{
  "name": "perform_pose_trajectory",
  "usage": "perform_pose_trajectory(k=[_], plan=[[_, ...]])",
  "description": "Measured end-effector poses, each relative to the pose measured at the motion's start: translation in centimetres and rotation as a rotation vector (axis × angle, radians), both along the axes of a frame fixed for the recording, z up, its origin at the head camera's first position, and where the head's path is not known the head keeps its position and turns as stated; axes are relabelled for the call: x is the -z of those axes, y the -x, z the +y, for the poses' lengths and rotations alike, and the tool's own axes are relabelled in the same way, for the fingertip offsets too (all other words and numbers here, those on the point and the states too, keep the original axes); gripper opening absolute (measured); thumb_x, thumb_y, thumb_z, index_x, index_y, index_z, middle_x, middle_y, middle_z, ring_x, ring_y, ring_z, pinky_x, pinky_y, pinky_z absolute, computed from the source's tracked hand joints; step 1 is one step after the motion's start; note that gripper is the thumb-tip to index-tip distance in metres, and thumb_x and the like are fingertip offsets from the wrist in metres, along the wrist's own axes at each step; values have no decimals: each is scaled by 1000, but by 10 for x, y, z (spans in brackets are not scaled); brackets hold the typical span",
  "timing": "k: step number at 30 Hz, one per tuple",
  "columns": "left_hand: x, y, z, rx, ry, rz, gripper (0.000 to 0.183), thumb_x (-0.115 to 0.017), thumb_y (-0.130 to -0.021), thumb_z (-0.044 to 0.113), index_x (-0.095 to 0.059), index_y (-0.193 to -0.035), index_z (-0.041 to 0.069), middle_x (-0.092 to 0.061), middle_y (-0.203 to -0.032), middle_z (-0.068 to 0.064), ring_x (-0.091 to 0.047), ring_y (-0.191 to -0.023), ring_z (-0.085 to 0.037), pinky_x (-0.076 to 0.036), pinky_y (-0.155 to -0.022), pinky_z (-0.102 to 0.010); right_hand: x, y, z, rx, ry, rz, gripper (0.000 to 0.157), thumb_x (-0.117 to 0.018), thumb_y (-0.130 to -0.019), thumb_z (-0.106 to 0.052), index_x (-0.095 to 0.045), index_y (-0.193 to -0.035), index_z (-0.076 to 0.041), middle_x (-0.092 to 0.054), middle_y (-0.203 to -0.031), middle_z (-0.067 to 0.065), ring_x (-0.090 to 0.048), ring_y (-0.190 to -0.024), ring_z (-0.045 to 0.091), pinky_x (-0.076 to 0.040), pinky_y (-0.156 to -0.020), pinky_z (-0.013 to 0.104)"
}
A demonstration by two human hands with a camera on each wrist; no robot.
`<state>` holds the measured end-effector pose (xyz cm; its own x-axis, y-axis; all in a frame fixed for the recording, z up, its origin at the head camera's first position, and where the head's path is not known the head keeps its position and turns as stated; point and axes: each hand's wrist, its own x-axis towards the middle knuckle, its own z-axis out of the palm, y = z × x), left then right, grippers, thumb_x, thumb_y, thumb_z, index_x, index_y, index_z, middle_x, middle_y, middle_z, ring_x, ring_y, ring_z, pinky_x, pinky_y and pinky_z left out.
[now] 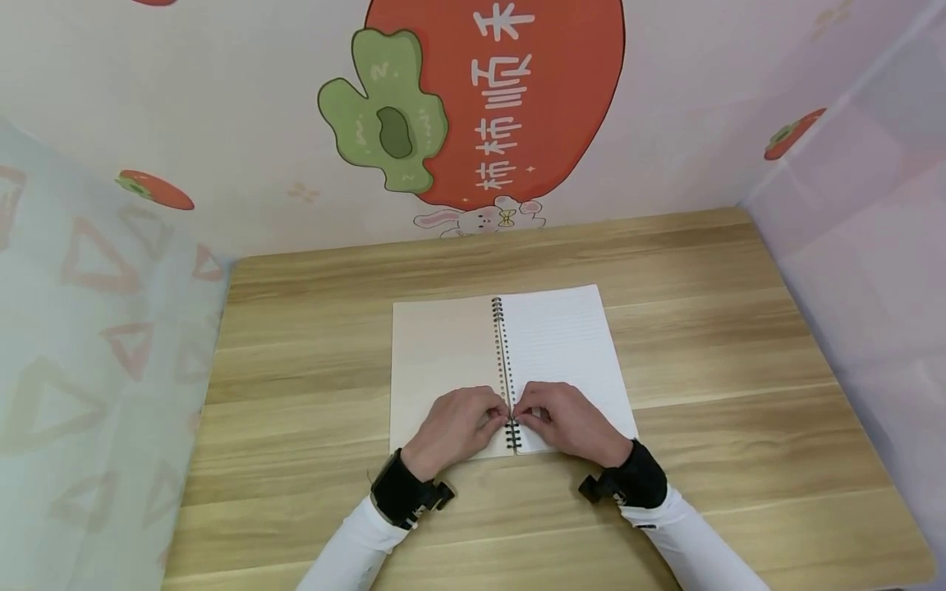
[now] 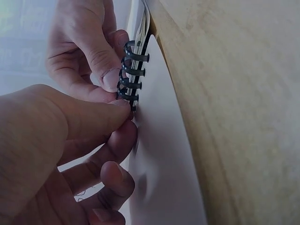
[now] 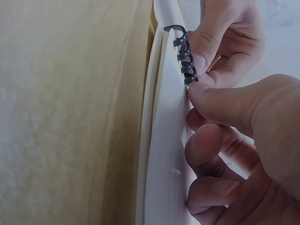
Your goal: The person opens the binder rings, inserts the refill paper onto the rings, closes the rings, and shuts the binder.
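A loose-leaf notebook (image 1: pixel 443 341) lies spread flat on the table, a plain beige side at left and a lined white page (image 1: pixel 562 345) at right. Black binding rings (image 1: pixel 513 437) show at the bottom of its spine, more at the top; rows of punched holes run between. My left hand (image 1: pixel 460 423) pinches a ring of the spine between thumb and forefinger. Opposite it, my right hand (image 1: pixel 571 420) pinches the same stretch of rings, fingertips almost meeting the left ones. Both wrist views show the curved black rings (image 2: pixel 133 70) rising beside the thumbs; the pinched ring is mostly hidden.
The wooden table (image 1: pixel 310 361) extends around the notebook on all sides. A printed wall (image 1: pixel 259 123) stands along its back edge, with further wall panels at left and right. Both wrists wear black straps (image 1: pixel 402 488) with small cameras.
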<state>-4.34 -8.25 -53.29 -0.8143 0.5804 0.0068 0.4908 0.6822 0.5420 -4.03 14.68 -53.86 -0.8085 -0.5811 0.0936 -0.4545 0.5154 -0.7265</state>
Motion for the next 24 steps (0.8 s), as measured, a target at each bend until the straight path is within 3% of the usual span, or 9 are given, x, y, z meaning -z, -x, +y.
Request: perform_pose_trajectory(k=[15,24], plan=[[1,0,1,-14,3,4,6,-74,-93,22,-79,-92,23,-71,-89,14,-60,-76,0,-49,-64,-22,1,-1,-1,6,-5,0,8,-72,-96,-19,-80,-96,-21,-71,-94,-12,-59,-78,0,-51,-71,24],[0,2,0,-6,2,-11,7,-72,-95,24,-78,-92,25,-69,-89,16,-60,-77,0,-50,-67,-22,-1,-1,-1,37,-10,-20,7,-73,-95,-17,-79,-96,-22,-69,-92,-13,-52,-68,1,-46,-62,23]])
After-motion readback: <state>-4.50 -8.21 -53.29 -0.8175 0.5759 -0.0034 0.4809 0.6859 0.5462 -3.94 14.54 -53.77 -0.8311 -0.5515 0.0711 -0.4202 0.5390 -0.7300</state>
